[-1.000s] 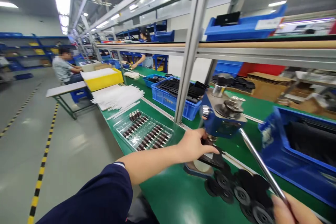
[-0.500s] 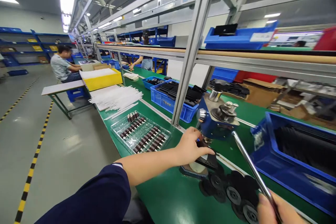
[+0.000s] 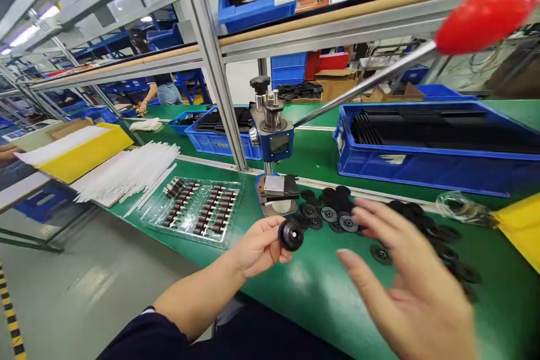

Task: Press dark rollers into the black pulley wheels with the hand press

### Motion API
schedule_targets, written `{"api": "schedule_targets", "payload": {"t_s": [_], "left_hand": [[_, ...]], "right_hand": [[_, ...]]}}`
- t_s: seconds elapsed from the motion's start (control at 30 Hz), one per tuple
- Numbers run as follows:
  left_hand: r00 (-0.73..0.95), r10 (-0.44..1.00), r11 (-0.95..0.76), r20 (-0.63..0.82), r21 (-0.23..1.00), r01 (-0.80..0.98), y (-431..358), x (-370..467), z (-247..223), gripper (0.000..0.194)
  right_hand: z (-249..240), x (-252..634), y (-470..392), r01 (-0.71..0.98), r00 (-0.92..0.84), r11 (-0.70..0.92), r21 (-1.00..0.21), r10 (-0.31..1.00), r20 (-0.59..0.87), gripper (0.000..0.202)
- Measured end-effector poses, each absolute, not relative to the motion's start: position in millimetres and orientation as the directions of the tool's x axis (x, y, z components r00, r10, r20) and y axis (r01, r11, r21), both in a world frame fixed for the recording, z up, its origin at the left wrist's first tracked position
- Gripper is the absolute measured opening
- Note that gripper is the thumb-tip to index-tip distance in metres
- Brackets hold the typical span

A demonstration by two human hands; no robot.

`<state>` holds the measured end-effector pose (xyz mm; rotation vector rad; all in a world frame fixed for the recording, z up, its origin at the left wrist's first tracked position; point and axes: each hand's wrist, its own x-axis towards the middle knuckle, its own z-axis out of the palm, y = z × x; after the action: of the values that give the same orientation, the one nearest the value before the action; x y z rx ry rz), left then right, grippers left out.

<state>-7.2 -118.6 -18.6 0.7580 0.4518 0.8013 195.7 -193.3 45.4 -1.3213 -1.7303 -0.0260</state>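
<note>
My left hand [image 3: 262,246] pinches a round black wheel-like part [image 3: 291,234] with a small light shaft end at its centre, over the green table just in front of the press. My right hand [image 3: 405,275] is open, fingers spread and slightly blurred, above the table to the right, holding nothing. Behind my left hand stands the blue hand press [image 3: 276,143], with its lever raised to the right and ending in a red knob [image 3: 485,17]. Black discs [image 3: 329,214] lie between the press and my right hand.
A clear tray [image 3: 194,211] of small brown and metal parts lies left of the press, with white strips [image 3: 135,171] beyond. Blue bins, one large [image 3: 422,160], stand behind. A metal post [image 3: 215,62] rises near the press. A person [image 3: 158,87] is at the back left.
The view has swung right. My left hand has drawn back from the press and now holds the black part. My right hand has let go of the lever, which has risen.
</note>
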Motion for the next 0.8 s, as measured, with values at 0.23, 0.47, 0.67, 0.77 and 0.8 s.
{"api": "schedule_targets", "payload": {"t_s": [0.23, 0.47, 0.67, 0.77, 0.8], "left_hand": [[0.771, 0.611, 0.689, -0.180, 0.600, -0.406, -134.3, 7.4, -44.1, 0.027], [0.779, 0.584, 0.729, -0.229, 0.569, -0.380, -137.1, 10.6, -51.8, 0.026], [0.758, 0.617, 0.698, -0.210, 0.591, -0.405, -138.5, 8.4, -55.2, 0.029], [0.732, 0.654, 0.655, -0.191, 0.628, -0.420, -139.3, 7.6, -58.1, 0.030], [0.725, 0.663, 0.642, -0.186, 0.641, -0.422, -139.7, 7.6, -58.9, 0.030]], "right_hand": [[-28.8, 181.4, -202.7, 0.614, -0.089, 0.480, -0.627, 0.831, 0.549, 0.038], [-37.0, 182.1, -207.3, 0.576, -0.052, 0.447, -0.685, 0.856, 0.515, 0.038], [-33.7, 182.1, -212.3, 0.581, -0.045, 0.453, -0.677, 0.848, 0.529, 0.035], [-28.1, 180.9, -216.1, 0.539, -0.004, 0.465, -0.702, 0.835, 0.550, 0.025], [-26.5, 180.5, -217.1, 0.520, 0.005, 0.470, -0.713, 0.833, 0.553, 0.021]]}}
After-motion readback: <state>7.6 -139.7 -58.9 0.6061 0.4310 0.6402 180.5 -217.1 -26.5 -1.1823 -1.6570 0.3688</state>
